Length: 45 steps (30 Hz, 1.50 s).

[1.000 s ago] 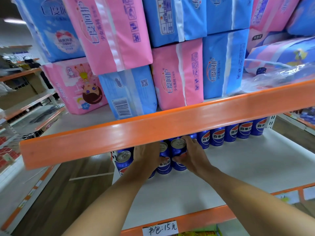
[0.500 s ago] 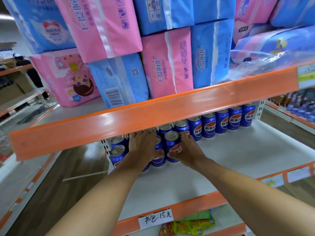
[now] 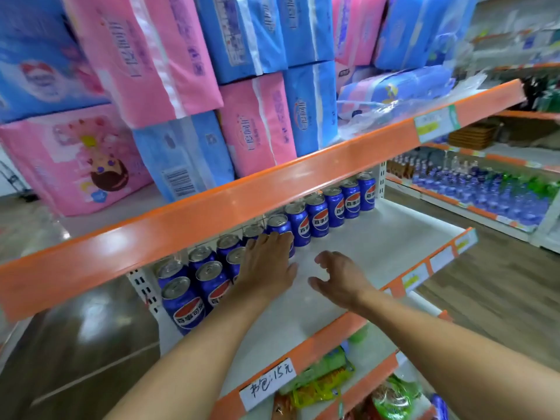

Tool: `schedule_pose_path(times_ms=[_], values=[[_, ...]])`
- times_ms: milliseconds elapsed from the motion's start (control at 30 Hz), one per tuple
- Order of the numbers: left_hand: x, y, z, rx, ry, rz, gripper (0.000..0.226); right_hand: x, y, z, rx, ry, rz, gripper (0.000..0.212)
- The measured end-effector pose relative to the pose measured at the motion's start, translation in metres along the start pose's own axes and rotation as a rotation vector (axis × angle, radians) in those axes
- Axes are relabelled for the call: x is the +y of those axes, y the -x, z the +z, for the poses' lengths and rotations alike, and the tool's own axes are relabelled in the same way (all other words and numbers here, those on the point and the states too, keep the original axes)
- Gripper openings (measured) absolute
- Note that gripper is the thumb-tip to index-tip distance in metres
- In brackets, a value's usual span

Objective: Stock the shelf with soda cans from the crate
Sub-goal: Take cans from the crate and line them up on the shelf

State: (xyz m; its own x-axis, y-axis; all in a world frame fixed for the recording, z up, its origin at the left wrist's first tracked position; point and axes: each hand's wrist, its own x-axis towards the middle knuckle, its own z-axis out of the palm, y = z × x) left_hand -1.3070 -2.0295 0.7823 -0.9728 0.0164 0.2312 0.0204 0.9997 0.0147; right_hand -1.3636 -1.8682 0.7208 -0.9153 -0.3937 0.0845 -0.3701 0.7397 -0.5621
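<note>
The soda cans [image 3: 316, 218] stand upright along the shelf [image 3: 378, 253] back. My left hand [image 3: 266, 265] rests flat, fingers spread, against them. My right hand [image 3: 339, 275] hovers loosely spread over bare shelf.

Two bare hands, left hand [image 3: 266, 268] and right hand [image 3: 339, 277], at least thirteen blue soda cans [image 3: 316, 218] touching and beyond the left fingertips [image 3: 274, 236], four pink packs [image 3: 257, 122] and about six blue packs [image 3: 309, 104] above the fingers, one handwritten price label [image 3: 268, 383] below them.
</note>
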Motion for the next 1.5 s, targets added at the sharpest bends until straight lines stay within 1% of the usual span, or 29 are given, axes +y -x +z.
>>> schedule_pose_path(times_ms=[100,267,367,500,600,733,833,933,1133,1233,1333,1500], values=[[0.039,-0.008,0.005,-0.078,0.082,0.106,0.048,0.027,0.034,-0.024,0.032,-0.004,0.059,0.045],[0.123,-0.019,0.023,-0.257,0.069,0.272,0.04,0.083,0.103,-0.071,0.074,0.062,0.193,0.036],[0.179,-0.013,0.034,-0.336,0.089,0.375,0.037,0.114,0.151,-0.095,0.064,0.104,0.314,0.035],[0.247,0.005,0.046,-0.383,0.057,0.522,0.04,0.157,0.217,-0.118,0.032,0.132,0.488,0.032],[0.297,0.02,0.055,-0.444,0.058,0.594,0.045,0.186,0.265,-0.133,0.004,0.134,0.599,0.037],[0.358,0.041,0.068,-0.514,0.064,0.651,0.05,0.222,0.328,-0.152,-0.03,0.137,0.681,0.04],[0.403,0.057,0.075,-0.531,0.082,0.653,0.05,0.251,0.374,-0.168,-0.029,0.139,0.714,0.04],[0.446,0.076,0.076,-0.519,0.115,0.619,0.048,0.28,0.413,-0.185,-0.04,0.14,0.718,0.04],[0.507,0.114,0.085,-0.53,0.185,0.532,0.045,0.33,0.462,-0.215,-0.126,0.15,0.677,0.041],[0.519,0.131,0.089,-0.531,0.2,0.489,0.045,0.344,0.472,-0.22,-0.176,0.156,0.648,0.04],[0.516,0.137,0.087,-0.516,0.178,0.437,0.045,0.351,0.469,-0.219,-0.213,0.156,0.601,0.039],[0.497,0.127,0.083,-0.466,0.14,0.356,0.042,0.348,0.444,-0.217,-0.203,0.141,0.527,0.04]])
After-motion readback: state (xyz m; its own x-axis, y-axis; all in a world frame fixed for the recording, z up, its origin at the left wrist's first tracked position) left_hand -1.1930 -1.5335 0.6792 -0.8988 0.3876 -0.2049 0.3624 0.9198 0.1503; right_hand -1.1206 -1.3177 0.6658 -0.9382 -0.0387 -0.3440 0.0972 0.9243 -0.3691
